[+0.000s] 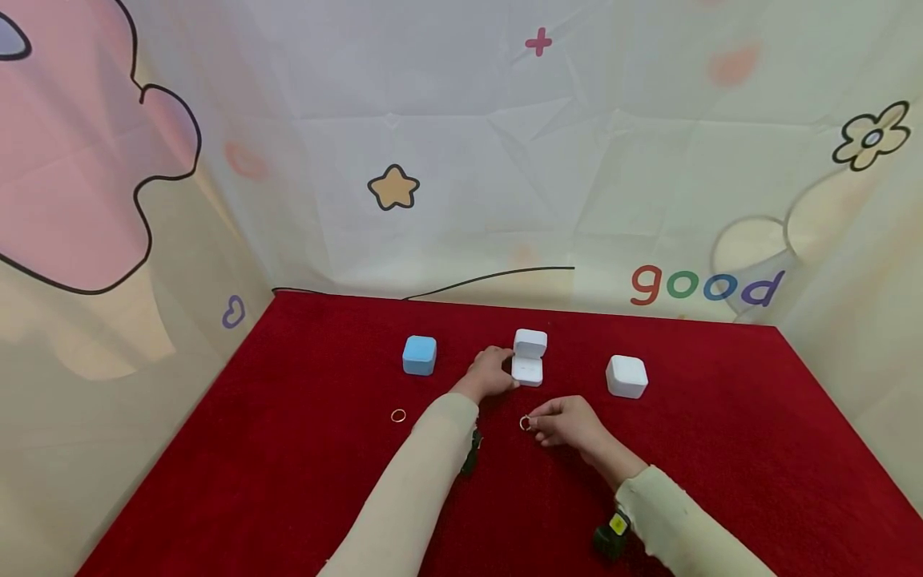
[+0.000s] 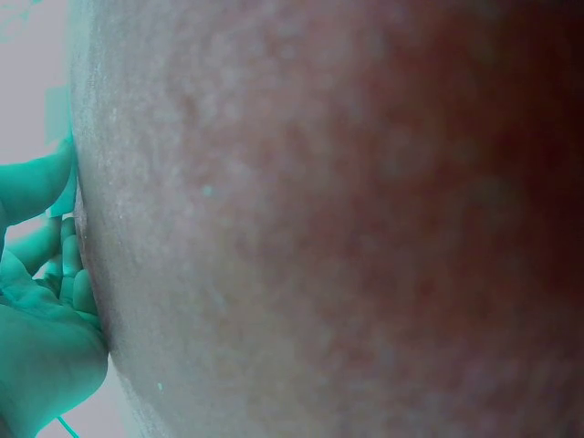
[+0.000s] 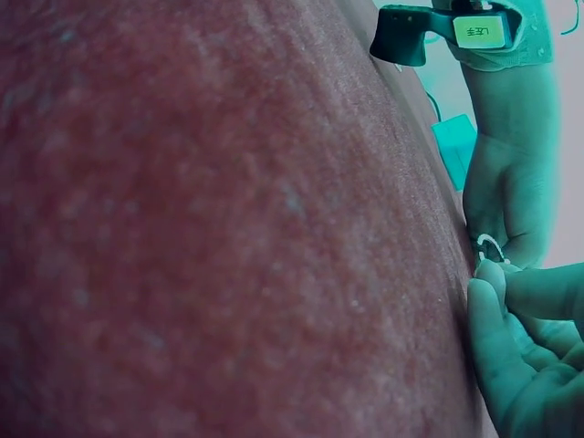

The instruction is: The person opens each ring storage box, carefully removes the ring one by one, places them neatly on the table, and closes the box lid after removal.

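An open white ring box (image 1: 527, 370) stands near the middle of the red cloth, its lid raised at the back. My left hand (image 1: 490, 373) grips its left side, thumb at the front and fingers toward the back. In the left wrist view, that hand (image 2: 46, 292) appears at the left edge, mostly cut off. Between thumb and fingertips, my right hand (image 1: 570, 422) pinches a ring (image 1: 525, 422) just in front of the box. The right wrist view shows the same ring (image 3: 490, 245) standing up from the fingertips of the right hand (image 3: 529, 338).
A light blue box (image 1: 419, 356) sits closed at the back left. Another closed white box (image 1: 626, 377) is to the right. A gold ring (image 1: 398, 416) lies on the red cloth (image 1: 288, 449) left of the left forearm. A printed curtain (image 1: 461, 144) hangs behind.
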Demonstrator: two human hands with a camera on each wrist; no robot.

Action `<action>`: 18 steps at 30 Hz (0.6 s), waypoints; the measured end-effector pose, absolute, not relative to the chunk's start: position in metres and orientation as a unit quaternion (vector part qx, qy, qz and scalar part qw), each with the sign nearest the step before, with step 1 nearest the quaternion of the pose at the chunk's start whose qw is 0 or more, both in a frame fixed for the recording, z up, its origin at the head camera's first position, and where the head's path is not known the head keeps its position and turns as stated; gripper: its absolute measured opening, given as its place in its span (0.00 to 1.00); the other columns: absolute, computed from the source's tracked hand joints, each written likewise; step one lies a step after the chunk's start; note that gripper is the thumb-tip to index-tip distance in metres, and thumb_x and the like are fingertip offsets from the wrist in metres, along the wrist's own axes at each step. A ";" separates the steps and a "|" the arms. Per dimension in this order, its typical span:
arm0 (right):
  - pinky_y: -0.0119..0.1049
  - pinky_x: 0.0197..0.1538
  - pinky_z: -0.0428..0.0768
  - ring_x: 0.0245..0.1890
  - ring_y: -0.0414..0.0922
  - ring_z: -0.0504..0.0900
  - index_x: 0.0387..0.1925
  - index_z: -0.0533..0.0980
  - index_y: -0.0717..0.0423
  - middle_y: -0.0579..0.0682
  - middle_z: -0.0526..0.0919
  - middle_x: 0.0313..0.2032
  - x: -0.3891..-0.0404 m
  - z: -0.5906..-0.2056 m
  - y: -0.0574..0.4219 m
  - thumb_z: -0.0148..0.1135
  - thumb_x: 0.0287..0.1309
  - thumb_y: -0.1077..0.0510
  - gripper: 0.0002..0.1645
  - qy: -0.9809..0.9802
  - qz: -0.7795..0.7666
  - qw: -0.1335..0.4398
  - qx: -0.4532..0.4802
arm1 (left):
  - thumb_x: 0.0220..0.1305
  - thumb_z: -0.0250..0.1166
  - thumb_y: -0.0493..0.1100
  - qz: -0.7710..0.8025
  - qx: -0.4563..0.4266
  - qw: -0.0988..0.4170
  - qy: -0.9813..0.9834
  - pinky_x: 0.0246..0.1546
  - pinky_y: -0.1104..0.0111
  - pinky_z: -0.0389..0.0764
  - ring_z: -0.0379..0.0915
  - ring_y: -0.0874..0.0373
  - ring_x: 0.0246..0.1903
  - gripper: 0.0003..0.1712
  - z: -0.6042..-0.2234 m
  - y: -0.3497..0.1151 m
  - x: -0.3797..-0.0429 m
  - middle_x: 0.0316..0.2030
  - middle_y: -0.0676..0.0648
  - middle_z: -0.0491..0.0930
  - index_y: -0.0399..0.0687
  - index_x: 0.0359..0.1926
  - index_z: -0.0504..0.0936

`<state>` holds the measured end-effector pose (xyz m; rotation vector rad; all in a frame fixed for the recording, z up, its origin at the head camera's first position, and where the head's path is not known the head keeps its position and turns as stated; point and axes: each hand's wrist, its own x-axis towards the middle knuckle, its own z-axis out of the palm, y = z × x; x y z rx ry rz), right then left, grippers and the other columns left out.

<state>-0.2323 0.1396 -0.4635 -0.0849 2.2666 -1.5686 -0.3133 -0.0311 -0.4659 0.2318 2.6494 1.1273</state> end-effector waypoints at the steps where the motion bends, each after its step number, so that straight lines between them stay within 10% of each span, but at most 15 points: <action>1: 0.28 0.31 0.85 0.23 0.33 0.82 0.45 0.82 0.77 0.46 0.88 0.28 -0.232 -0.464 0.140 0.61 0.66 0.67 0.13 0.808 -0.557 0.191 -0.031 | 0.65 0.67 0.36 0.388 0.080 0.127 0.910 0.73 0.51 0.67 0.62 0.43 0.72 0.35 -0.466 -0.031 -0.313 0.72 0.38 0.68 0.37 0.72 0.70; 18: 0.29 0.29 0.85 0.21 0.34 0.81 0.42 0.84 0.75 0.47 0.88 0.26 -0.234 -0.465 0.139 0.62 0.65 0.66 0.12 0.826 -0.531 0.187 -0.018 | 0.66 0.68 0.37 0.388 0.084 0.126 0.909 0.73 0.52 0.69 0.63 0.44 0.71 0.35 -0.469 -0.032 -0.315 0.71 0.38 0.69 0.37 0.72 0.70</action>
